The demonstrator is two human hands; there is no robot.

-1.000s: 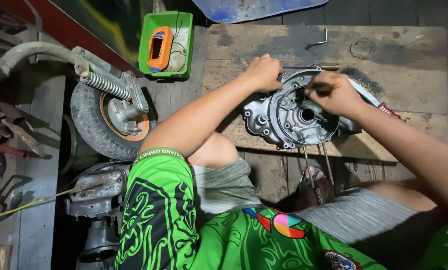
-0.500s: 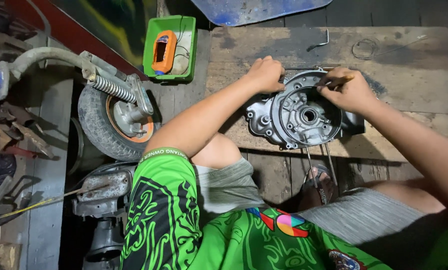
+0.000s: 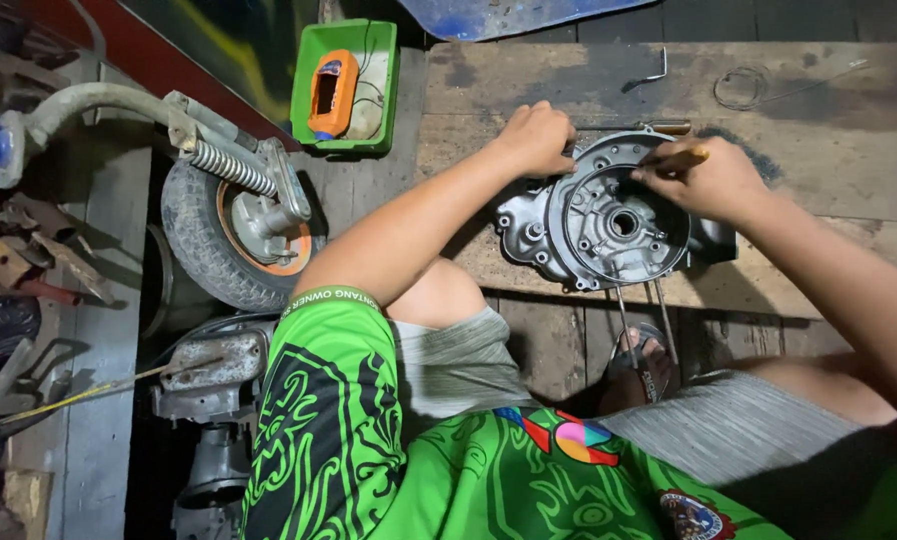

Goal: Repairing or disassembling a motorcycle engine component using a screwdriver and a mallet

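One engine cover (image 3: 608,225), two hands (image 3: 536,137) (image 3: 703,180) gripping it.

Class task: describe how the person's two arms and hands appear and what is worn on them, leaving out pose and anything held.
Both forearms are bare, and the left hand and right hand wear no gloves. No rings, watch or bracelets are visible. The left arm comes out of a short bright green sleeve with black patterning and a lettered hem. The right sleeve is out of view.

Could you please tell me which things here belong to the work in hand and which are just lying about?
In hand: left hand steadying the engine casing; right hand holding a wooden-handled tool.

Lying about: green tray, orange meter, small wheel, bent metal hook.
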